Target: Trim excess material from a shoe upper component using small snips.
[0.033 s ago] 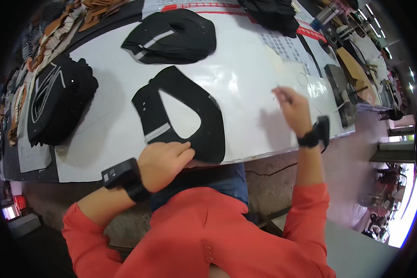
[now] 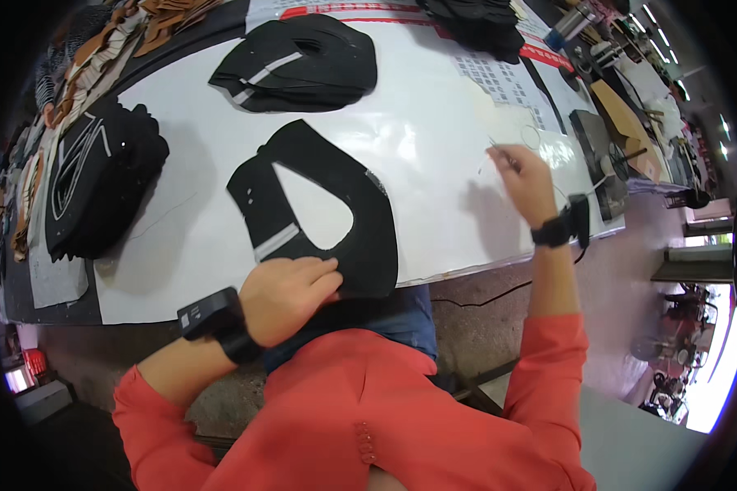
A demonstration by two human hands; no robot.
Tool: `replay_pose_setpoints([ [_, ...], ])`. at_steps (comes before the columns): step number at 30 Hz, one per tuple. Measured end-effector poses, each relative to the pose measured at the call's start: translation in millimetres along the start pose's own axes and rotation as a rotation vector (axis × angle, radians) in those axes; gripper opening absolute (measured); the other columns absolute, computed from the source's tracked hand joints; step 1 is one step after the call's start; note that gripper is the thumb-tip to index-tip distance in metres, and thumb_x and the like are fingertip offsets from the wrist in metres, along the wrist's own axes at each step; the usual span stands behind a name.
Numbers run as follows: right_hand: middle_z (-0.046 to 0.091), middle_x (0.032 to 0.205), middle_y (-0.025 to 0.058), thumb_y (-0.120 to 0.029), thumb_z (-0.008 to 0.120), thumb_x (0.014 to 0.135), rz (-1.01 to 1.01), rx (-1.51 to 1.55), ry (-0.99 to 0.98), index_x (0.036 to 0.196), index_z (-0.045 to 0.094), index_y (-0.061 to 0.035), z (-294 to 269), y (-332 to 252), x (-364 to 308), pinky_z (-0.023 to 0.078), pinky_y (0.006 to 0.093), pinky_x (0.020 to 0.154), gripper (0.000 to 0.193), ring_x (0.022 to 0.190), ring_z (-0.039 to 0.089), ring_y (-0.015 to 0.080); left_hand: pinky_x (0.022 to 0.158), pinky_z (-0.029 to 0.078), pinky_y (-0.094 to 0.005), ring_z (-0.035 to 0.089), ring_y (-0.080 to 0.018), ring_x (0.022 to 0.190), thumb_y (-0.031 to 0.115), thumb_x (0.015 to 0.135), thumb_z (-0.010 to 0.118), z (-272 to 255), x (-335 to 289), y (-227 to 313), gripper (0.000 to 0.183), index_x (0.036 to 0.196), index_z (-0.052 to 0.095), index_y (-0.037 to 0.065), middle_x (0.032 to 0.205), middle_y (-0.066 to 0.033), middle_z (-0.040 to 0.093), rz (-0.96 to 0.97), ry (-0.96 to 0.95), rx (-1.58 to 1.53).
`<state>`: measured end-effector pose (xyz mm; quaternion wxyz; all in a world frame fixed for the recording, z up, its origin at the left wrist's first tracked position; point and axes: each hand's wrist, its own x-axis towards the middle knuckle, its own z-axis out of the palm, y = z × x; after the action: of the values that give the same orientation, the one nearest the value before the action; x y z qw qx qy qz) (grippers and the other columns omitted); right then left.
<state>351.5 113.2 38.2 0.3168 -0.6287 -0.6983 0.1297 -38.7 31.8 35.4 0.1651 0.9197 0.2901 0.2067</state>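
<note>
We are resting our left hand (image 2: 291, 296) on the near edge of the black cloth piece (image 2: 372, 237), its fingers bending over the top; we are not managing to tell whether it is gripping. The cloth piece is lying flat on the white tabletop (image 2: 430, 204), its large hole showing the white beneath, and 1 white strip (image 2: 277, 243) is crossing its left side. To the right of the cloth piece, well apart from it, we are holding our right hand (image 2: 528, 184) raised, its fingers curling around a small dark thing (image 2: 513, 164) that is showing too little for us to name. Beyond the cloth piece, 1 black pile (image 2: 327, 78) is lying; to the left of the cloth piece, 1 thick black stack (image 2: 106, 184) is sitting. Farther beyond it, toward the right, 1 metal bottle (image 2: 571, 26) is standing out.
</note>
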Motion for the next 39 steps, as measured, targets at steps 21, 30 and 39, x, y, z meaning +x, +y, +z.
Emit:
replay_pose_setpoints([
  [21, 0.062, 0.069, 0.001, -0.025, 0.075, 0.087, 0.147, 0.136, -0.511, 0.088, 0.073, 0.0015, 16.2, -54.8, 53.1, 0.044, 0.0251, 0.062, 0.027, 0.066, 0.054, 0.0074, 0.109, 0.039, -0.0548, 0.047, -0.044, 0.131, 0.03, 0.074, 0.084, 19.3, -47.6, -2.2, 0.057, 0.125, 0.067, 0.01, 0.13, -0.015, 0.056, -0.275, 0.1, 0.062],
  [30, 0.054, 0.068, -0.0048, -0.017, 0.078, 0.086, -0.224, 0.578, -0.727, 0.086, 0.07, -0.0002, 101.9, -210.0, 40.3, 0.037, 0.0237, 0.059, 0.018, 0.066, 0.046, 0.0033, 0.109, 0.039, -0.0543, 0.05, -0.0373, 0.127, 0.029, 0.077, 0.081, 55.2, -29.3, 28.2, 0.052, 0.124, 0.068, 0.012, 0.128, -0.0109, 0.057, -0.376, 0.222, 0.081],
  [39, 0.069, 0.076, 0.01, -0.019, 0.072, 0.083, -0.322, 0.158, -0.894, 0.092, 0.074, 0.001, 118.9, -165.9, 43.7, 0.05, 0.0293, 0.069, 0.022, 0.07, 0.061, 0.0146, 0.107, 0.042, -0.0522, 0.052, -0.0376, 0.126, 0.019, 0.077, 0.081, 47.0, -56.5, 9.2, 0.053, 0.127, 0.066, 0.006, 0.131, -0.0111, 0.059, -0.492, 0.338, 0.218],
])
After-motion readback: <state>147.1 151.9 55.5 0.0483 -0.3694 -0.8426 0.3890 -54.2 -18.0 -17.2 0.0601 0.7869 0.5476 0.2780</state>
